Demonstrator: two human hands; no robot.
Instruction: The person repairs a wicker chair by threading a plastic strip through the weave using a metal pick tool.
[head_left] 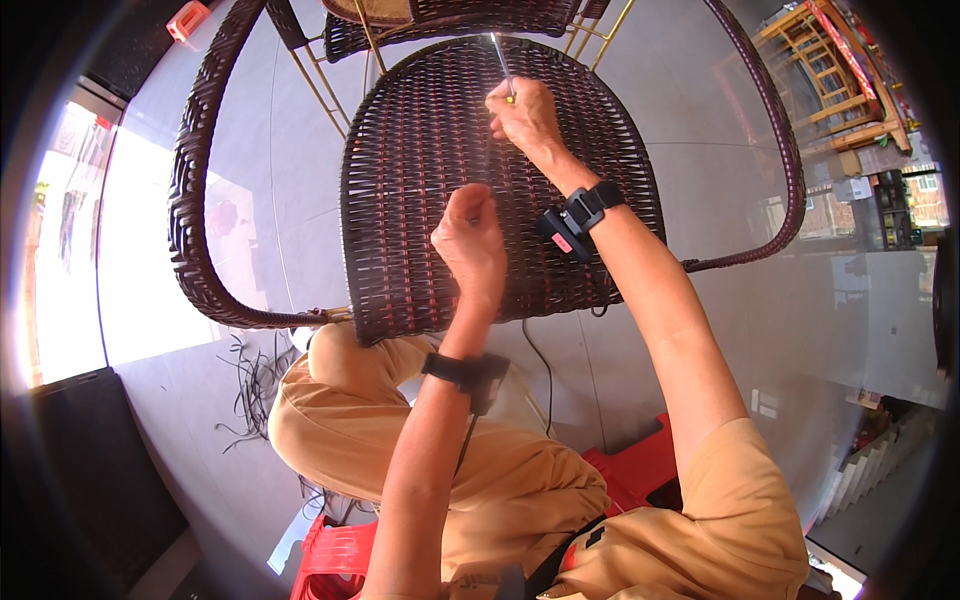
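A chair with a dark brown and reddish woven seat [420,190] stands in front of me, its seat's rounded edge on the far side. My right hand [527,115] is closed around a thin metal-shafted tool [502,62] with a bit of yellow at the hand. The shaft points at the seat's far edge; its exact kind is hard to make out. Nearer to me, my left hand [470,235] is curled closed above the middle of the seat. Whatever its fingers hold, if anything, is hidden. Both wrists wear black straps with small devices.
Curved woven arms [190,200] flank the seat, with thin gold metal bars [320,85] at the back. Loose dark strips [255,390] lie on the floor at left. Red plastic stools [335,550] are beneath and beside me. Wooden frames [830,75] stand far right.
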